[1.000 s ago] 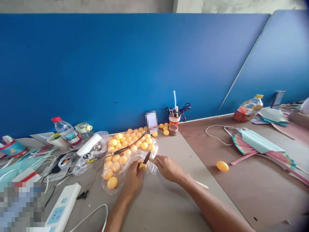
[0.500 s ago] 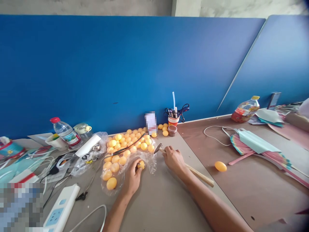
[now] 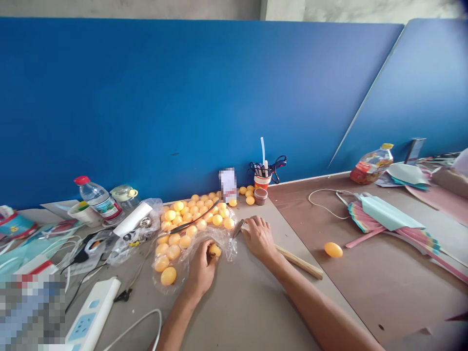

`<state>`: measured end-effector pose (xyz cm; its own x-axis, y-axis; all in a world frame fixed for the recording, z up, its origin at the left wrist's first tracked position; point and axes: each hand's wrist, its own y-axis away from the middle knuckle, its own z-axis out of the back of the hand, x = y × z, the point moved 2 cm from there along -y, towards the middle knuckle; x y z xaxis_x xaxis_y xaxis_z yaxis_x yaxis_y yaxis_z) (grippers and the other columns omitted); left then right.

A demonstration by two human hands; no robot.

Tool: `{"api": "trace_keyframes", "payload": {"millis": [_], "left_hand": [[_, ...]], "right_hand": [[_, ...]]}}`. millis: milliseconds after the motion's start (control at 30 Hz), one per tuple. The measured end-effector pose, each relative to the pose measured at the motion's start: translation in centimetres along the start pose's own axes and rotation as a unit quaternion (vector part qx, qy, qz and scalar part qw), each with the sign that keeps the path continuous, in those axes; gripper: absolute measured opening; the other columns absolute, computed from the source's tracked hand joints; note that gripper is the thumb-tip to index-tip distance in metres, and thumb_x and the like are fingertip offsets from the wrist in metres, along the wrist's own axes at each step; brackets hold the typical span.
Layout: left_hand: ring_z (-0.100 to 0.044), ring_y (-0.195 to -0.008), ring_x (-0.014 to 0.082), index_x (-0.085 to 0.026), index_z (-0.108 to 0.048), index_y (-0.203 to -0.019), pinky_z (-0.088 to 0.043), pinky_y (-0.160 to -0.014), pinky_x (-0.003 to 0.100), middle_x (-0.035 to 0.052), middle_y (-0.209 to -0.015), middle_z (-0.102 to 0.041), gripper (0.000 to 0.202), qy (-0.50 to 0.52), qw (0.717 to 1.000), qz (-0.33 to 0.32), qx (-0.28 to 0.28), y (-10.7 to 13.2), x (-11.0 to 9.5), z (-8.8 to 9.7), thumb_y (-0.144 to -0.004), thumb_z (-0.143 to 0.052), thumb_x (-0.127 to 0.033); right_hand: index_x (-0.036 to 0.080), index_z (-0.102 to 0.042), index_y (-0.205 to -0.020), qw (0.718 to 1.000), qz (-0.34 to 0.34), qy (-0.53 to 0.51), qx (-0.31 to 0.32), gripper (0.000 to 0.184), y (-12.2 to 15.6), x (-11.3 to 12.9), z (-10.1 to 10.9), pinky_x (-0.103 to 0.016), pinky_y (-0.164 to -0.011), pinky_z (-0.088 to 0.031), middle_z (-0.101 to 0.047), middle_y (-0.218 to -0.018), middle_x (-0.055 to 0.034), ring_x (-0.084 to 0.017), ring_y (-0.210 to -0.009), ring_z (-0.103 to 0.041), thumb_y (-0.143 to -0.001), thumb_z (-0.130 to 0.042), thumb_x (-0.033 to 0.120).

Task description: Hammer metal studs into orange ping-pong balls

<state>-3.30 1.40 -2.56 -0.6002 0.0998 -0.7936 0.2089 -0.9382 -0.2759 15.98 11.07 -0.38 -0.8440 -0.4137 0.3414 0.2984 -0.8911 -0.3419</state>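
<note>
My left hand (image 3: 202,267) pinches a small orange ball (image 3: 214,250) against the table, at the edge of a clear plastic bag (image 3: 190,243) full of orange balls. My right hand (image 3: 258,238) is closed around a hammer close to its metal head (image 3: 238,227). The wooden handle (image 3: 300,262) runs back to the right under my wrist and lies low over the table. The hammer head hangs just right of the held ball, a short gap apart from it.
A loose orange ball (image 3: 333,249) lies on the brown board to the right. A cup of pens and scissors (image 3: 263,179) stands at the blue wall. A water bottle (image 3: 98,201), cables and a power strip (image 3: 88,322) crowd the left. Folded paper fans (image 3: 391,219) lie right.
One second ago the hammer head rested on the ball in my left hand. My right hand then lifted it up and to the right, and now holds it lower beside the ball.
</note>
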Motion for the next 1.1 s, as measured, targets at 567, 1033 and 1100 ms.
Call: {"api": "trace_keyframes", "payload": {"millis": [567, 1033, 1100], "left_hand": [[-0.061, -0.102, 0.0221, -0.022, -0.052, -0.116, -0.051, -0.092, 0.041, 0.0084, -0.111, -0.062, 0.035, 0.002, 0.998, -0.038, -0.049, 0.0, 0.1, 0.3, -0.082, -0.055, -0.024], [-0.057, -0.117, 0.023, -0.023, -0.055, -0.116, -0.045, -0.103, 0.044, 0.0097, -0.121, -0.062, 0.029, 0.004, 0.998, -0.043, -0.045, -0.2, -0.1, 0.6, -0.089, -0.048, -0.03], [-0.057, -0.116, 0.0232, -0.023, -0.055, -0.115, -0.046, -0.103, 0.044, 0.0101, -0.12, -0.063, 0.028, -0.002, 0.998, -0.042, -0.051, -0.2, 0.1, 0.5, -0.09, -0.047, -0.031]], "right_hand": [[0.015, -0.062, -0.103, 0.964, 0.199, -0.175, -0.012, 0.022, 2.3, 3.9, -1.6, -0.038, -0.082, -0.038, -0.065, -0.095, -0.0107, -0.024, -0.089, -0.054, -0.086, -0.049, 0.017], [0.016, -0.061, -0.103, 0.968, 0.185, -0.172, 0.006, 0.022, 2.2, 3.7, -1.8, -0.038, -0.082, -0.039, -0.064, -0.099, -0.0109, -0.024, -0.092, -0.054, -0.083, -0.052, 0.018], [0.016, -0.061, -0.105, 0.96, 0.208, -0.188, 0.01, 0.025, 2.3, 3.9, -1.4, -0.039, -0.081, -0.04, -0.063, -0.101, -0.0112, -0.025, -0.092, -0.053, -0.082, -0.055, 0.024]]}}
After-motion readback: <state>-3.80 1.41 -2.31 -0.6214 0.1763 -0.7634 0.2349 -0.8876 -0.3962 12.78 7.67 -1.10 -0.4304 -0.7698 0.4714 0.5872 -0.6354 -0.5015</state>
